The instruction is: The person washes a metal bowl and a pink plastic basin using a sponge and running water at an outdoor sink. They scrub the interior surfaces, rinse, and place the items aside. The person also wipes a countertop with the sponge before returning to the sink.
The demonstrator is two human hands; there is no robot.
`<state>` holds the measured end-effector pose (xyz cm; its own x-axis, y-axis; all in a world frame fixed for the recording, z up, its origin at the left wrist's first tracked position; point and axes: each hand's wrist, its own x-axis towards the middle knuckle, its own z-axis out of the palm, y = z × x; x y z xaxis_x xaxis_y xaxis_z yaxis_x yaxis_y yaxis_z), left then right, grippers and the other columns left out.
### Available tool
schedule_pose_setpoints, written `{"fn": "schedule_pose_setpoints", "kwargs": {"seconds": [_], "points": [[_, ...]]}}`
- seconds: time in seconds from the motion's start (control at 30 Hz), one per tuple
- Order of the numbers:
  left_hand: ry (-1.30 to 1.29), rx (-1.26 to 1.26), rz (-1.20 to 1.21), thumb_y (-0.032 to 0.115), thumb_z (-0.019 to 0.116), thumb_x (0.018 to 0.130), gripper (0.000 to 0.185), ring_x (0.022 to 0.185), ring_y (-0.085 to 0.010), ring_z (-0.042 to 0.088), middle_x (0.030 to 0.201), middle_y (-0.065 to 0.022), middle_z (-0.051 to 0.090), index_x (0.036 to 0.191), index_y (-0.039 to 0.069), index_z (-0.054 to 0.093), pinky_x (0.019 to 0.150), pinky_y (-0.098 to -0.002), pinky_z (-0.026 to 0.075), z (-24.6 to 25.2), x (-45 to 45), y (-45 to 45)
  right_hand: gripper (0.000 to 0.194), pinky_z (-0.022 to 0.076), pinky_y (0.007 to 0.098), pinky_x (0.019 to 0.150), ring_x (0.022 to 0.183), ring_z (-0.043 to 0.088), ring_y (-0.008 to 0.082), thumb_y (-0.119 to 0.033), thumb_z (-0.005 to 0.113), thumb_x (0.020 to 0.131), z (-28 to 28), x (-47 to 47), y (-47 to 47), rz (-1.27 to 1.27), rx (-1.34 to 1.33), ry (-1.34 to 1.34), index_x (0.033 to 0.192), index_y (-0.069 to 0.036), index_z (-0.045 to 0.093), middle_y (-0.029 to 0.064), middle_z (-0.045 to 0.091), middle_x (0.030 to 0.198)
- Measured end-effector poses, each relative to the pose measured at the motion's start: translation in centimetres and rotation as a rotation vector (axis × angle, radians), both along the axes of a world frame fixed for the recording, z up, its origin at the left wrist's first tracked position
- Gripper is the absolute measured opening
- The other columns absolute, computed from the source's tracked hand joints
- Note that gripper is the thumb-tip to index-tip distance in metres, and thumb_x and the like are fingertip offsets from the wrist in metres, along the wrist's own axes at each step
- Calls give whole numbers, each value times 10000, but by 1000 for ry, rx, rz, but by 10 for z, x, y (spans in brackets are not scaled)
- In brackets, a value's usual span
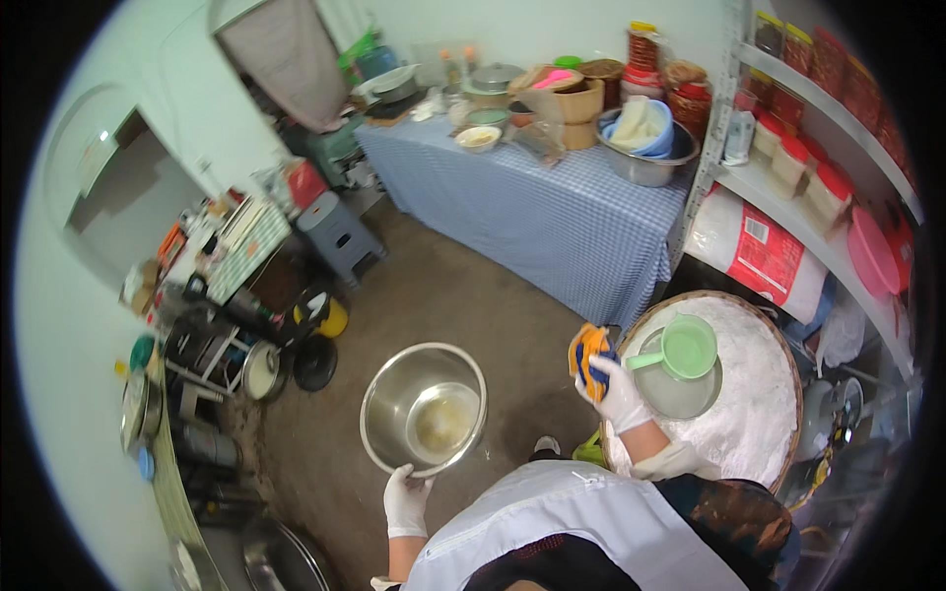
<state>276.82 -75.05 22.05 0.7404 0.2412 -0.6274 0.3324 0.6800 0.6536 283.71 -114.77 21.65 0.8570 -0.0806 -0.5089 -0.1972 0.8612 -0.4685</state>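
My left hand (pixel 406 502), in a white glove, grips the near rim of a stainless steel basin (pixel 423 408). The basin tilts a little, and some pale yellowish matter lies at its bottom. In my right hand (pixel 616 393), gloved as well, is a bunched orange and dark blue cloth (pixel 591 360), held to the right of the basin. Just beyond that hand stands a wide round basket (pixel 791 443) of white powder. A round sieve or shallow bowl (pixel 684 395) rests on the powder, with a light green plastic dipper (pixel 689 346) over it.
A table with a blue checked cloth (pixel 517 199) stands ahead, bearing bowls and jars. Metal shelves (pixel 813 214) with red-lidded jars rise at the right. On the left are a grey stool (pixel 340 233), a yellow bucket (pixel 332 318), a black lid or basin (pixel 315 363) and a cluttered small table (pixel 251 258).
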Motion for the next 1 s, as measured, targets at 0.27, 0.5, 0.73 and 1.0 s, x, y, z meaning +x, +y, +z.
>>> {"fn": "schedule_pose_setpoints", "kwargs": {"seconds": [0.27,0.5,0.73,1.0], "points": [[-25,82,-297,144,637,806,187,948,-231,560,949,-68,592,965,64,584,868,-443,448,16,224,-87,355,502,359,815,991,601,190,-234,635,889,73,131,-109,-211,-205,-171,1215,-112,569,32,627,1109],[-60,66,-587,140,633,807,181,945,-230,564,948,-77,602,962,57,591,895,-453,452,12,406,-172,309,515,347,869,1022,600,181,-154,566,934,94,244,-215,-515,-304,-398,1235,-96,531,66,612,1119],[-92,63,-790,114,573,851,170,946,-217,604,975,-95,629,968,-6,601,886,-400,489,27,570,-254,380,493,289,744,889,618,161,-149,694,843,103,428,-357,-851,-544,-317,1195,-63,577,34,634,1043],[-104,182,-1126,142,516,898,296,1025,-193,591,1097,-108,636,1118,-41,593,899,-322,450,44,693,-320,531,485,398,872,939,632,339,-247,765,677,32,564,-476,-1005,-1698,588,1105,25,608,200,649,1023]]}}
